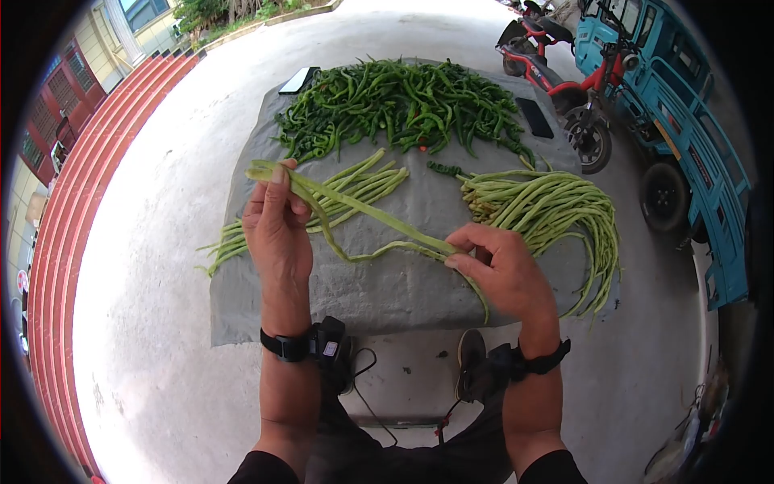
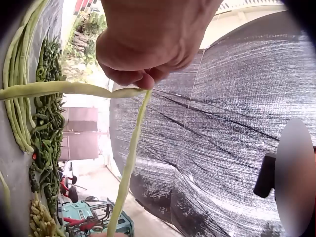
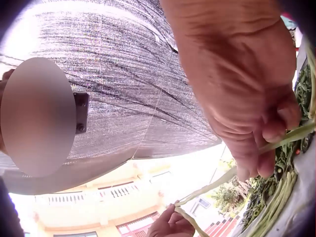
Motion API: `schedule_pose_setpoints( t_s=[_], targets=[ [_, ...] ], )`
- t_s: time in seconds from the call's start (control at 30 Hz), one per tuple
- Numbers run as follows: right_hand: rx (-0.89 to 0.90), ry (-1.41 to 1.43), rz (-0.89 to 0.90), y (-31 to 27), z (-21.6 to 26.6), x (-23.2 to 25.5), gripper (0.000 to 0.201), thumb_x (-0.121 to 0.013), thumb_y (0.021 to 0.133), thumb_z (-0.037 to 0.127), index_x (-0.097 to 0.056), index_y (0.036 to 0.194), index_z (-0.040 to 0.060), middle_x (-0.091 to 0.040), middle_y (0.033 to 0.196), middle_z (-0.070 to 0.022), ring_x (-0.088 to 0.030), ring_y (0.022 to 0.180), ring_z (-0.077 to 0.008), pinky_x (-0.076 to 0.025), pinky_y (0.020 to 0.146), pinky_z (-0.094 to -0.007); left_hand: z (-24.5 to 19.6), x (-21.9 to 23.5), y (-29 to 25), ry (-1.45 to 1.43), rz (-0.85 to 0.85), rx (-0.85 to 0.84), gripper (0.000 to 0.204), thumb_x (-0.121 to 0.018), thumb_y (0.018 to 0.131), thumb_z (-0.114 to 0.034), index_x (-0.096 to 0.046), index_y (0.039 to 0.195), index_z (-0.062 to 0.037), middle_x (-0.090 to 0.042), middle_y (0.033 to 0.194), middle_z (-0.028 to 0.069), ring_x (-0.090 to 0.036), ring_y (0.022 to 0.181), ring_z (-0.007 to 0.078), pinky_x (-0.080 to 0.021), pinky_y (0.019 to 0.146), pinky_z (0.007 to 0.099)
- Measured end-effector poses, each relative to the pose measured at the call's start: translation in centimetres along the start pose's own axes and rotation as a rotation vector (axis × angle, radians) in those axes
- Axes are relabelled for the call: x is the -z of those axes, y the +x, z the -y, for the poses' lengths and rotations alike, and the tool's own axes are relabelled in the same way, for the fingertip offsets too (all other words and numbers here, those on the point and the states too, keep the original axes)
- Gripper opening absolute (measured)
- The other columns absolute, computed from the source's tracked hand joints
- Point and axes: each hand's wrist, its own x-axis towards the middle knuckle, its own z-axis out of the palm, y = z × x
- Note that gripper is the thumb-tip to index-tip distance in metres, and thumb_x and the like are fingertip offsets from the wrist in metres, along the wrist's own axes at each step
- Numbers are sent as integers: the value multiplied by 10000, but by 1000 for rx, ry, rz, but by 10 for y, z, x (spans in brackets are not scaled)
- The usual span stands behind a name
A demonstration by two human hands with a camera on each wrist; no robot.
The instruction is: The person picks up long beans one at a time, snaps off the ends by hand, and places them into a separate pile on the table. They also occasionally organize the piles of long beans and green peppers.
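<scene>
My left hand (image 1: 278, 230) pinches one end of a long green bean (image 1: 375, 213) between thumb and fingers, above the left bundle of long beans (image 1: 355, 192). Stretched taut, the bean slants down to my right hand (image 1: 512, 270), whose thumb and forefinger pinch it near the right bean pile (image 1: 556, 202). A second, slack strand (image 1: 355, 258) loops from the left hand to the right hand below the taut one. In the left wrist view the taut bean (image 2: 129, 158) meets the other strand (image 2: 59, 89) at the fingertips.
Green peppers (image 1: 403, 105) lie heaped across the back of the grey cloth (image 1: 371, 302). A dark phone (image 1: 534, 118) lies right of them, a white-faced phone (image 1: 298, 81) left. Beyond stand a red scooter (image 1: 556, 77) and a teal three-wheeler (image 1: 685, 137); red steps (image 1: 105, 177) run along the left.
</scene>
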Motion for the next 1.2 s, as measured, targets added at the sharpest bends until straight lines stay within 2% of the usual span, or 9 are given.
schedule_pose_setpoints(
  t_s=[0.07, 0.17, 0.47, 0.87, 0.97, 1.2],
  targets=[
    [-2, 1, -9, 0, -3, 2, 154, -740, 915, 81, -731, 1036, -13, -684, 805, -24, -529, 653, -73, -445, 601, -278, 0, 15, 6, -23, 27, 2, 326, -685, 1049, -217, -677, 1233, 52, -599, 819, -15, -514, 684, 39, -430, 607, 194],
    [-27, 49, -12, -2, -3, 6, 158, -748, 914, 94, -743, 1033, -10, -689, 811, -25, -531, 659, -72, -445, 607, -275, -3, 15, 7, -9, -10, -12, 347, -681, 1052, -225, -670, 1242, 66, -590, 819, -19, -516, 693, 41, -429, 610, 192],
    [-59, 95, -80, -5, -22, 26, 156, -783, 902, 125, -763, 1003, 7, -610, 754, 62, -468, 662, -24, -380, 600, -234, -1, 28, 14, -26, -59, -30, 325, -683, 1051, -219, -701, 1222, 57, -599, 749, -10, -517, 679, 56, -418, 625, 202],
    [-65, 154, -131, -8, -48, 43, 140, -777, 924, 126, -757, 993, 5, -663, 797, 30, -541, 687, -42, -432, 631, -240, 1, 33, 20, -24, -125, -36, 324, -690, 1047, -216, -694, 1213, 62, -599, 760, -1, -530, 680, 70, -413, 603, 209],
    [-78, 135, -106, -9, -44, 46, 114, -736, 960, 122, -756, 1008, 20, -696, 812, 11, -542, 662, -42, -422, 589, -224, 1, 33, 19, -25, -94, -43, 328, -691, 1046, -220, -691, 1215, 62, -599, 758, 2, -530, 679, 71, -412, 603, 210],
    [-97, 178, -101, -9, -48, 48, 113, -753, 942, 123, -762, 1003, 27, -687, 789, 10, -530, 631, -39, -416, 561, -225, 1, 33, 18, -11, -88, -45, 343, -677, 1056, -228, -675, 1238, 64, -593, 757, 3, -520, 683, 73, -409, 614, 215]
  ],
)
